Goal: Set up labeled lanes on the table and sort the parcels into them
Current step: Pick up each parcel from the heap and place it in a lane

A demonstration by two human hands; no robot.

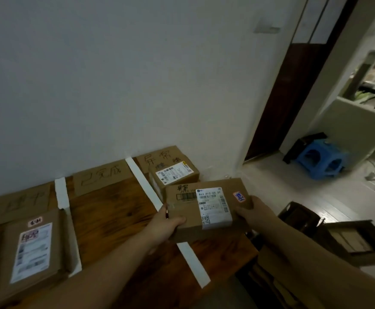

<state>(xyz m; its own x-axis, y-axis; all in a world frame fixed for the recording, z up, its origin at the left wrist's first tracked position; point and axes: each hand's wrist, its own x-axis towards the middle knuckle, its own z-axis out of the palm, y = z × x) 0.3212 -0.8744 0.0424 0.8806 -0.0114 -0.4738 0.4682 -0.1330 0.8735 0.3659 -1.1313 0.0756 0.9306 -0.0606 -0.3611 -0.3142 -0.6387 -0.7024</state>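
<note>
Three labeled lanes mark the tabletop, a flat parcel lies lower left, a small parcel near centre, and just below it the left hand and right hand clamp the ends of a third parcel, not yet placed.

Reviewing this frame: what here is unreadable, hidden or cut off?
Head view only.
Fine print on the held parcel: too small, blurred.
Writing on the leftmost lane sign: too faint in dim light.
Fingers of the right hand: hidden under the held parcel.
Part of the left-lane parcel stack: cut off by the frame's left edge.
</note>
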